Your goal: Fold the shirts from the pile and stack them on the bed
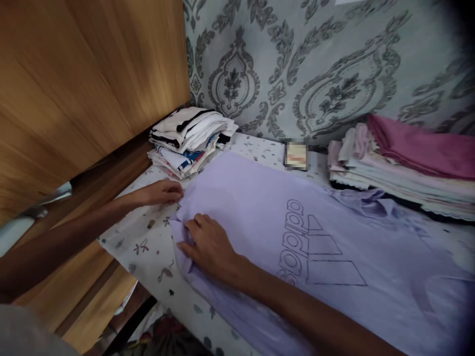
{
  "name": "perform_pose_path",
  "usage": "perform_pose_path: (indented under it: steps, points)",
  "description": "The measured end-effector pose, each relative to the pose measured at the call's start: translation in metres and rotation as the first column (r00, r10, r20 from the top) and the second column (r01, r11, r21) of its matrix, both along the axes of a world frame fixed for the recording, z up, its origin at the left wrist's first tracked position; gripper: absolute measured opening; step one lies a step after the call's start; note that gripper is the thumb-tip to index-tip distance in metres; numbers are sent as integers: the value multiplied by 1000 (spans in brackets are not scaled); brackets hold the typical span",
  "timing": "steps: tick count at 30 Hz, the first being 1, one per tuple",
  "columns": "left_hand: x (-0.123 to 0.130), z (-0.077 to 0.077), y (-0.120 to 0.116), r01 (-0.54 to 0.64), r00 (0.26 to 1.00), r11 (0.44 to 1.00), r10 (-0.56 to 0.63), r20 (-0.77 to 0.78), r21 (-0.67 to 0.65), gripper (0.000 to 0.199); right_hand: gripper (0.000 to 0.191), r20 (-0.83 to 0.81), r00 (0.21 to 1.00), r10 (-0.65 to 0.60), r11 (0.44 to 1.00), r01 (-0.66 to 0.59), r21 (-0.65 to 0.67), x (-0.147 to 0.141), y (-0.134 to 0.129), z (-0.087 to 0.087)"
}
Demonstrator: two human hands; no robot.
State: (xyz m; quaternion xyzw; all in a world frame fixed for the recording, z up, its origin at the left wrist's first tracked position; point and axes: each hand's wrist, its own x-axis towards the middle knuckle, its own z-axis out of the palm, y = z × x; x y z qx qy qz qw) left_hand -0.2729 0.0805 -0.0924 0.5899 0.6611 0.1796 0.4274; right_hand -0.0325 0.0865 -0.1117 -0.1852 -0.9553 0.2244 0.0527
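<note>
A lilac T-shirt with an outlined adidas logo lies spread out, its hem to the left and its neckline at the lower right. At the far corner of the hem, my left hand is closed, with its fingertips pinching the fabric edge. My right hand rests on the nearer part of the hem, its fingers bent and closed on bunched cloth. A sleeve is crumpled near the far right. Part of the shirt is hidden under my right forearm.
A patterned white sheet covers the surface. Folded white clothes are stacked at the back left, beside a wooden cabinet. Another stack of folded clothes, topped with pink cloth, stands right. A small blurred item lies near the patterned wall.
</note>
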Motion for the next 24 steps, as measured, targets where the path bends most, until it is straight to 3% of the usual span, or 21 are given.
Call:
perform_pose_path:
  steps: [4, 10, 12, 16, 18, 21, 23, 24]
  points:
    - [1, -9, -4, -148, 989, 988, 148, -8, -45, 34, 8, 56, 998, -15, 987, 24, -160, -9, 1, 3]
    - [18, -4, 5, -127, 989, 992, 128, 79, -17, 39, 14, -231, 967, -105, 932, 15, -362, -12, -30, 12]
    - [25, 2, 5, -157, 977, 988, 158, 147, -17, 38, 13, -288, 947, -142, 884, -9, -467, -16, -39, 16]
    - [25, 8, 1, -204, 952, 952, 247, 180, -228, 47, 13, -280, 926, -254, 734, -3, -679, -29, -50, 14]
    - [18, 10, -3, -195, 963, 933, 241, 123, -302, 50, 10, -253, 930, -267, 681, -4, -732, -34, -55, 7]
    - [7, 16, -8, -126, 992, 925, 125, -27, -359, 45, 20, -235, 965, -119, 663, -98, -742, -35, -67, -2]
    - [6, 23, -10, -93, 965, 948, 11, -262, -305, 41, 27, -273, 962, 13, 661, -213, -719, -30, -73, -2]
    - [9, 25, -10, -83, 911, 970, -19, -411, -228, 39, 25, -307, 950, 63, 660, -270, -701, -26, -75, 0]
